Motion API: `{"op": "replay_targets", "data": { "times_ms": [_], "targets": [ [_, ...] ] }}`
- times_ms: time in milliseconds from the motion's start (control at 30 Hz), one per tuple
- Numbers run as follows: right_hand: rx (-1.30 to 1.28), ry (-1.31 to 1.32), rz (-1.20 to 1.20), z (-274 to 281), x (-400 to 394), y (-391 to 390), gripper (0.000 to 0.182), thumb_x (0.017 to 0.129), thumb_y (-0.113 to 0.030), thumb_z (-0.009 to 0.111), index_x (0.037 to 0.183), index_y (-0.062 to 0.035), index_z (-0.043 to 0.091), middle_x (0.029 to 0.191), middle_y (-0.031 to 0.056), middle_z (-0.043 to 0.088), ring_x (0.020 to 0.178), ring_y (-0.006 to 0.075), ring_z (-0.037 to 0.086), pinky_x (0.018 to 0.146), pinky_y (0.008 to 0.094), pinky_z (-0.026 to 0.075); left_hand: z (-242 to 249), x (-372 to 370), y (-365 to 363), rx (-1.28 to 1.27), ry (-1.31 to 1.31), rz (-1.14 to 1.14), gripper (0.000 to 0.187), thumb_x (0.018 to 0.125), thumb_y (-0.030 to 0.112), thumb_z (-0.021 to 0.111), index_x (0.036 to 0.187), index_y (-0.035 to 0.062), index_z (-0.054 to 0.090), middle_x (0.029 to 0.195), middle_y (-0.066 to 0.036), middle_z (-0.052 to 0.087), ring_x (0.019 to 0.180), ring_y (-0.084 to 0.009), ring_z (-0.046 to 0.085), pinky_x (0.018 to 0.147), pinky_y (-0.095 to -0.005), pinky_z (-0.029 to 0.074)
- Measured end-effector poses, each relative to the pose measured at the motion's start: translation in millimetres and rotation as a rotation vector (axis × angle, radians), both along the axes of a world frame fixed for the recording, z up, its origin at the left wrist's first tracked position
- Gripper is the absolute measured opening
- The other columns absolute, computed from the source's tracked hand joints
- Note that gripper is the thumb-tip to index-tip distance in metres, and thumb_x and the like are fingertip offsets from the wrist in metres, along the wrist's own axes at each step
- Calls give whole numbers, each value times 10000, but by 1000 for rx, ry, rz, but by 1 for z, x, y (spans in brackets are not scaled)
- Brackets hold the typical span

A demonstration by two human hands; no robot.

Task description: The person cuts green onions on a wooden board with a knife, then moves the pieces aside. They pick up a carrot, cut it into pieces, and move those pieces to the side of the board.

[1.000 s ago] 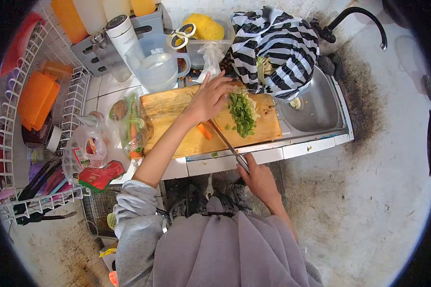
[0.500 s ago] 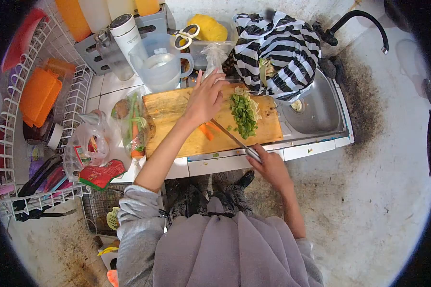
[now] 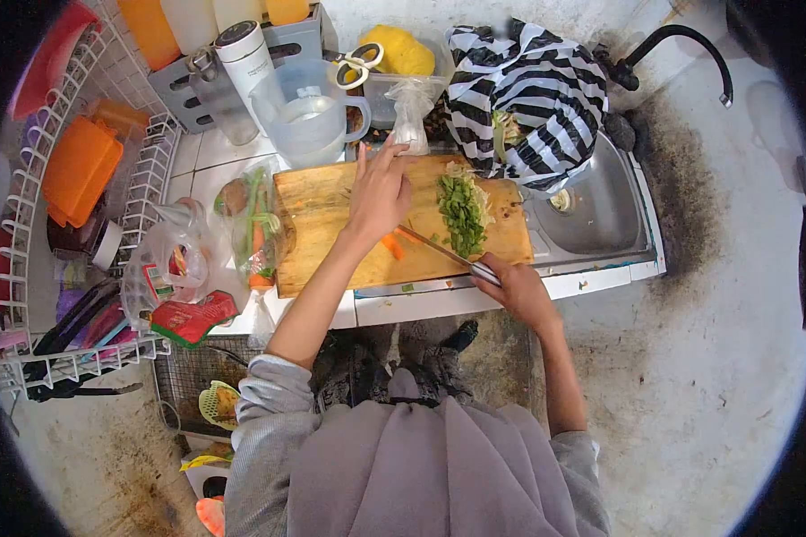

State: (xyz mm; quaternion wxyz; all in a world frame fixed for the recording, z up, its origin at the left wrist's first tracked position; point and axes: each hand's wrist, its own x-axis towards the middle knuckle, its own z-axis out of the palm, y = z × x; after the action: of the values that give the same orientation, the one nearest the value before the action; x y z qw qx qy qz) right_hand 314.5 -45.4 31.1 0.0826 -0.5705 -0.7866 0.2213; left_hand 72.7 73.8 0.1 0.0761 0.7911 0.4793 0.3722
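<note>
My right hand (image 3: 519, 294) grips the handle of a kitchen knife (image 3: 441, 247) at the front right of a wooden cutting board (image 3: 318, 210). The blade slants away to the left, its tip end close to my left hand (image 3: 381, 195). That hand is over the middle of the board, fingers stretched towards the back edge; its palm side is hidden. Orange carrot pieces (image 3: 392, 245) lie beside the blade, partly covered by hand and knife. Chopped green vegetable (image 3: 461, 215) is heaped on the right part of the board, with pale shreds (image 3: 484, 204) along it.
Left of the board lies a bag of vegetables (image 3: 258, 224). Behind stand a clear jug (image 3: 304, 125), scissors (image 3: 360, 64) and a plastic tub (image 3: 381, 94). A striped plastic bag (image 3: 546, 98) sits by the sink (image 3: 600, 215). A dish rack (image 3: 22, 259) flanks the far left.
My right hand has moved slightly right and away from me with the knife, so the blade lies at a flatter slant. My left hand has turned a little, its fingers now pointing straighter back.
</note>
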Motion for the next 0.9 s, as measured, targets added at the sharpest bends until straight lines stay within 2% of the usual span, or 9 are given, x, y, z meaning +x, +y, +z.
{"op": "replay_targets", "data": {
  "times_ms": [67,133,333,433,533,600,667,767,900],
  "targets": [
    [-3,13,6,3,1,1,352,874,-400,565,1110,-139,568,742,187,631,714,382,615,645,474,478,0,0,0,-7,15,6,297,781,9,517,1069,39,584,1215,-123,502,1307,-300,351,1110,-546,116],
    [-39,-21,4,3,1,4,314,879,-365,570,1051,-103,548,761,192,624,743,389,610,660,470,469,-1,0,1,-12,31,13,299,781,16,519,1072,39,584,1216,-120,503,1308,-297,350,1112,-542,113],
    [-62,-47,18,11,-2,6,346,884,-376,559,1083,-94,544,766,210,621,734,402,603,652,479,465,-5,0,-1,-28,45,43,307,782,37,530,1085,40,576,1228,-105,500,1306,-282,352,1113,-525,123],
    [-58,20,38,5,0,7,367,886,-381,556,1106,-89,542,750,223,614,723,409,601,649,482,465,-3,1,1,-44,86,32,357,787,31,510,1137,87,550,1249,-87,477,1310,-284,338,1116,-522,87],
    [-86,-24,40,15,-3,8,372,894,-376,546,1120,-81,539,762,239,611,735,413,601,661,485,462,-3,2,3,-118,70,8,359,775,25,508,1128,80,542,1170,-89,491,1228,-290,404,1113,-518,117],
    [-107,-17,64,13,-1,12,373,898,-371,542,1132,-81,534,761,243,610,737,413,601,662,489,461,-6,1,3,-29,91,42,306,759,38,536,1062,64,565,1071,-88,500,1094,-269,475,1115,-501,143],
    [-123,-13,80,8,2,13,374,902,-367,538,1143,-80,529,760,246,610,739,414,602,662,494,460,-5,2,8,-21,94,35,290,759,39,533,1047,63,561,1078,-89,496,1097,-271,470,1114,-499,147],
    [-87,12,85,1,0,8,360,905,-351,536,1129,-69,509,749,240,608,726,420,598,655,499,459,-4,4,8,-28,96,18,264,761,36,527,1022,63,553,1088,-91,489,1100,-275,464,1112,-498,155],
    [11,-192,28,-9,-14,-16,335,874,-321,575,1101,-96,474,686,161,616,630,353,623,549,455,493,1,-3,-2,9,70,-52,230,773,23,510,999,56,541,1080,-101,486,1089,-289,461,1106,-506,166]
  ]
}}
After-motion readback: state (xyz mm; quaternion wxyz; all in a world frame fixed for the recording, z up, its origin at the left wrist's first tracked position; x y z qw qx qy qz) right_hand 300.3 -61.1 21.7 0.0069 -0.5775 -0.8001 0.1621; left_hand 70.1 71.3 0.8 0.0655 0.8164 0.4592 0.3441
